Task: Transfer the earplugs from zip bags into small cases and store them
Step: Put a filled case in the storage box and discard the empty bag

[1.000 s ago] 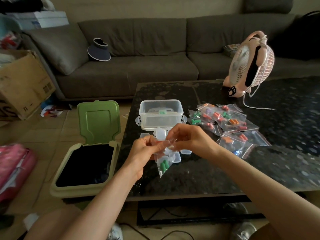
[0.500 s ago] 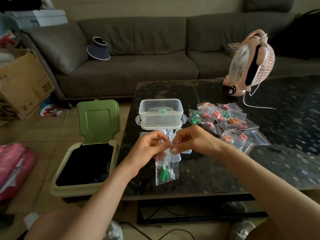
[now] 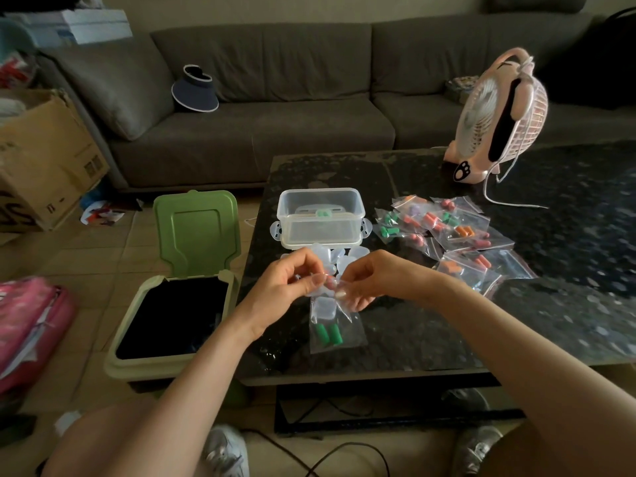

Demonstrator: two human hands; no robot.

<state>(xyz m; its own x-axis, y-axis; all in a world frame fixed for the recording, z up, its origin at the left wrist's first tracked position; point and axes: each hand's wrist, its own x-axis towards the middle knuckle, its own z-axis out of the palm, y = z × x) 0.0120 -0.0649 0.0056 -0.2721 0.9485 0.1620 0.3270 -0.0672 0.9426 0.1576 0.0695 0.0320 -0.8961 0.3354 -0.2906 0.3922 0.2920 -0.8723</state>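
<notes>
My left hand (image 3: 285,284) and my right hand (image 3: 371,280) both pinch the top edge of a small clear zip bag (image 3: 335,325) that hangs upright above the dark table (image 3: 430,339). Two green earplugs (image 3: 328,334) lie at the bag's bottom. Behind my fingers, several small clear cases (image 3: 335,258) sit on the table, partly hidden. A clear storage box (image 3: 320,215) stands just beyond them. To the right lies a pile of zip bags (image 3: 447,228) holding orange, pink, green and purple earplugs.
A green bin (image 3: 179,315) with its lid up stands on the floor left of the table. A pink desk fan (image 3: 499,115) with a white cord sits at the table's back right. A grey sofa runs behind; a cardboard box (image 3: 41,160) is far left.
The bag has swung from tilted to hanging straight down, and both hands have drawn closer together on its top edge.
</notes>
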